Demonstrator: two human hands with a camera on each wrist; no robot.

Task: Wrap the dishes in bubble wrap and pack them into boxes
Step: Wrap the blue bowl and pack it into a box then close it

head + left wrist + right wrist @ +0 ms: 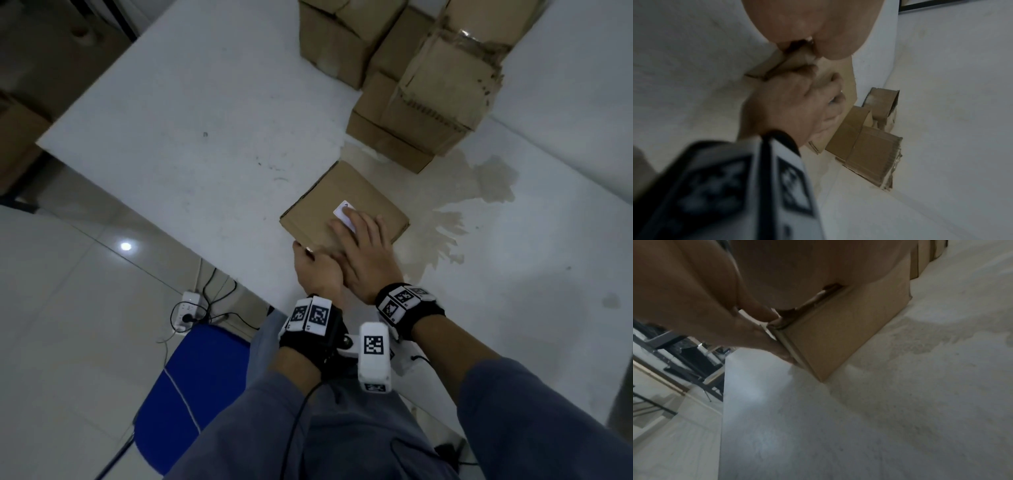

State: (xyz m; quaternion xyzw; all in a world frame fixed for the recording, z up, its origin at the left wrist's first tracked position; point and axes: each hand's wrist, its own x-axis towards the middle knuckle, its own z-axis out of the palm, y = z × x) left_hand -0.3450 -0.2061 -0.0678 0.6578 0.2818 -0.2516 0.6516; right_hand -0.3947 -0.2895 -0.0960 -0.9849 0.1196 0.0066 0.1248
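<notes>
Closest to me are the person's two forearms in blue-grey sleeves, each wrist strapped with a black band carrying printed markers. Down to the left, off the table, a blue chair (191,394) stands on the tiled floor with a white power strip (186,310) and its cables beyond it.

The left hand (317,270) is at the near corner of the small cardboard box (318,209), its fingers curled around the edge; I'd judge it is holding that corner down or tucking a flap while the other hand keeps the lid flat. The right hand (364,253) lies partly over the left, palm down on the box's top, fingers straight and spread, the fingertips reaching a white label (344,210) stuck there. That reads as pressing the lid closed, perhaps smoothing the label too.

The box sits closed on the white table (171,120), near its front edge, so what is inside cannot be seen; no dish and no bubble wrap shows anywhere. If a wrapped dish is in there, this one looks nearly finished.

Further right and behind, a stack of cardboard boxes (411,102) stands against the wall, one with a torn, ragged side. All seem shut, contents hidden. A pale brownish stain (479,185) spreads over the tabletop between that stack and the small box.
</notes>
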